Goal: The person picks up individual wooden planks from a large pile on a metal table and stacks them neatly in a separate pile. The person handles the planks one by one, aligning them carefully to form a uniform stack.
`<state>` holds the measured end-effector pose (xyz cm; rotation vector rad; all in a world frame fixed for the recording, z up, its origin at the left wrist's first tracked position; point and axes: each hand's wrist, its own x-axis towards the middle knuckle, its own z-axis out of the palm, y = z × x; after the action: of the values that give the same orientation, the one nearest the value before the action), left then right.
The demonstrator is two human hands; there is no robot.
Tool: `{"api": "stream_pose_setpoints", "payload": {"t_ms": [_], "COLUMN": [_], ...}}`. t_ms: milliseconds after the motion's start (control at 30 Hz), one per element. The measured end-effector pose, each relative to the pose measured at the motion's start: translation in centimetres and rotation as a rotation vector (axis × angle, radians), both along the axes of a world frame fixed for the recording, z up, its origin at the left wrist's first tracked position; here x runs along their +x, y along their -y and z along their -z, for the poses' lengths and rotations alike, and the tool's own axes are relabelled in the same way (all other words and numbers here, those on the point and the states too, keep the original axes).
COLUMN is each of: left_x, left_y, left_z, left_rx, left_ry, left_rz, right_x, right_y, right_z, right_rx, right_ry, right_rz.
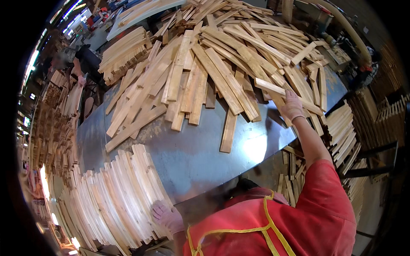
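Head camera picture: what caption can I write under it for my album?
A gloved right hand grabs a wooden slat from the heap on a metal table, while the left hand rests on stacked slats.

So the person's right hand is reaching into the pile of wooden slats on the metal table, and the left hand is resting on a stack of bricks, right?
Not quite. In the head view the left hand rests on a neat stack of wooden slats, not bricks. The rest holds: the right hand reaches into the loose slat pile on the metal table.

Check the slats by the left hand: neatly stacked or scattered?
Stacked: the slats lie side by side in a row under the left hand.
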<state>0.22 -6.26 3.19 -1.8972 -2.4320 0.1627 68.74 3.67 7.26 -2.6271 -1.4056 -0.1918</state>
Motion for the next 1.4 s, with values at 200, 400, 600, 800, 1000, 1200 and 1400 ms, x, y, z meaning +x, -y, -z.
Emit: {"api": "stream_pose_setpoints", "payload": {"t_ms": [200,400,600,800,1000,1200,1400], "left_x": [8.2,16.8,19.5,24.1,19.8,4.8,2.4], "left_y": [-3.0,-4.9,-4.9,-8.3,-10.8,-5.4,-5.9], "left_z": [-2.1,0.7,-2.0,-4.4,-2.1,1.0,-0.3], "left_rx": [0.010,0.016,-0.190,-0.136,-0.182,-0.130,-0.045], "left_ry": [0.171,0.369,0.525,0.858,1.272,0.021,-0.131], "left_rz": [0.266,0.528,0.499,0.505,-0.028,0.205,0.157], "right_x": [6.0,7.5,2.1,-18.6,-32.5,-19.0,-6.1], "right_y": [-4.2,-8.3,-10.5,-10.9,-6.1,-3.7,-1.6], "right_z": [0.1,-1.9,-3.6,-4.9,-2.6,3.2,5.8], "right_rx": [-0.321,-0.349,-0.370,0.021,0.009,0.271,0.091], "right_ry": [-0.052,-0.159,-0.586,-1.380,-1.326,-0.526,-0.118], "right_rz": [-0.007,-0.054,-0.287,-0.263,-0.480,-0.230,0.106]}}
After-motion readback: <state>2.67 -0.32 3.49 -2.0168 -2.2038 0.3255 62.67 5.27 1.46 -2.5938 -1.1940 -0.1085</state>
